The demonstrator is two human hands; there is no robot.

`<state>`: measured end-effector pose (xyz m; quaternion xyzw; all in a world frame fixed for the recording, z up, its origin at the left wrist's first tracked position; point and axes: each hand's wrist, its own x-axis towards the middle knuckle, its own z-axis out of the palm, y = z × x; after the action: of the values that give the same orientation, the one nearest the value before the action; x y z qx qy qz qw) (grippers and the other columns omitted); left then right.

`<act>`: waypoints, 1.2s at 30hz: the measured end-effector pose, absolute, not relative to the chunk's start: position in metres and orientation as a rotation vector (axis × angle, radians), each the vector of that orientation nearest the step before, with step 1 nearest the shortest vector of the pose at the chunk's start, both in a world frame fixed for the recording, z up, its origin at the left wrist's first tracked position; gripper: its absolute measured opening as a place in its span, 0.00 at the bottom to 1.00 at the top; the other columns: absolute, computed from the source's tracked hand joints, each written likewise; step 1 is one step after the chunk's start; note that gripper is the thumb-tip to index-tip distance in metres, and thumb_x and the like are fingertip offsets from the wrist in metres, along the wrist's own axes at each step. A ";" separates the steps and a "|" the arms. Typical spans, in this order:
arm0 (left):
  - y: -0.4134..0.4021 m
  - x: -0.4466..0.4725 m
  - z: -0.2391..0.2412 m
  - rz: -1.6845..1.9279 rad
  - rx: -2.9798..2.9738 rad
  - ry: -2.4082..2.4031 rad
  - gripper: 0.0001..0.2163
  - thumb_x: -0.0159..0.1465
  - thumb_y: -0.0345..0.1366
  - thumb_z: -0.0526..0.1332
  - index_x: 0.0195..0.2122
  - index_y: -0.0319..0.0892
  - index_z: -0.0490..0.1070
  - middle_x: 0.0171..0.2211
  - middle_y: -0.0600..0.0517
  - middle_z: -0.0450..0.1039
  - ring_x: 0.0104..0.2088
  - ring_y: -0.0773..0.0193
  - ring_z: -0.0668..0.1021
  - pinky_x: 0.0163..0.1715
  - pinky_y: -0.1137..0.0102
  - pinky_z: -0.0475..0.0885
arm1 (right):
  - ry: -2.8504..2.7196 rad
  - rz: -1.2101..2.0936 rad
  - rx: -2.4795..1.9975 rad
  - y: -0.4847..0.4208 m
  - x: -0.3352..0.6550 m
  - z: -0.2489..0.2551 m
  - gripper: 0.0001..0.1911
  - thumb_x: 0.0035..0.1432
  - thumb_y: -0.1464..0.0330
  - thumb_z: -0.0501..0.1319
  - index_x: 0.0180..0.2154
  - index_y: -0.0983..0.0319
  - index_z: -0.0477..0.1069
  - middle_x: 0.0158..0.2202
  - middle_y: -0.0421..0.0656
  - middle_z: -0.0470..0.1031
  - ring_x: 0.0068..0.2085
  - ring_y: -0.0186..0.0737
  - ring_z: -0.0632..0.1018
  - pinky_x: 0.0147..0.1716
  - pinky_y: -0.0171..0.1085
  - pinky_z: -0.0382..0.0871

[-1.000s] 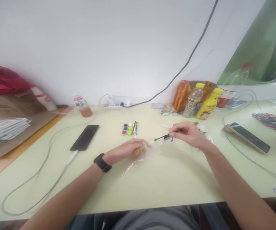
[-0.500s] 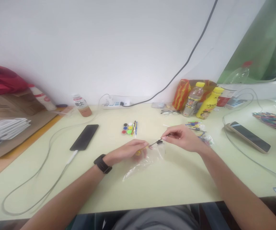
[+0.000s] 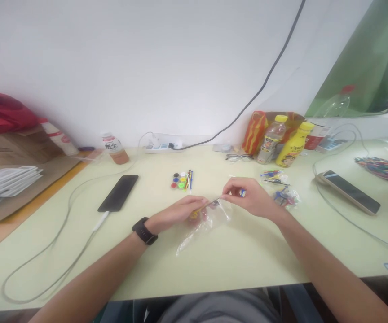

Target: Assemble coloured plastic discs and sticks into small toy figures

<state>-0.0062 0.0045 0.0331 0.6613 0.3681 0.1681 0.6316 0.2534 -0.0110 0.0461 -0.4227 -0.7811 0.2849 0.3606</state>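
My left hand [image 3: 189, 208], with a black watch on the wrist, is closed on a clear plastic bag [image 3: 199, 231]. Yellow and red small pieces show through the bag beneath its fingers. At the bag's upper right edge, my right hand [image 3: 248, 196] pinches with thumb and forefinger. What lies in that pinch is too small to make out; a thin dark bit shows beside the fingertips. Beyond the hands lie several coloured round discs [image 3: 179, 180] and a few thin coloured sticks [image 3: 189, 179]. Bagged coloured plastic pieces [image 3: 286, 197] rest right of my right hand.
A black phone [image 3: 118, 193] on a cable lies at left, another phone [image 3: 350, 192] at right. Bottles, including a yellow bottle [image 3: 293, 146], stand by the wall near glasses [image 3: 239, 157]. A bundle of coloured sticks [image 3: 382, 169] sits far right; a power strip [image 3: 163, 146] lies behind.
My right hand has moved slightly left, closer to my left hand. The black piece at its fingertips is no longer plainly visible. My left hand has stayed nearly still.
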 end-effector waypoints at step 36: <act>0.002 -0.006 0.031 0.390 1.450 0.817 0.19 0.70 0.54 0.60 0.39 0.42 0.77 0.34 0.51 0.70 0.33 0.63 0.71 0.32 0.70 0.65 | -2.121 0.638 -1.038 -0.009 0.258 0.046 0.05 0.62 0.64 0.68 0.35 0.57 0.81 0.39 0.43 0.73 0.39 0.41 0.76 0.41 0.40 0.70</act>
<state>-0.0056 0.0016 0.0310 0.6399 0.3606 0.1721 0.6564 0.2580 -0.0094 0.0463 -0.3989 -0.8152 0.2452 0.3409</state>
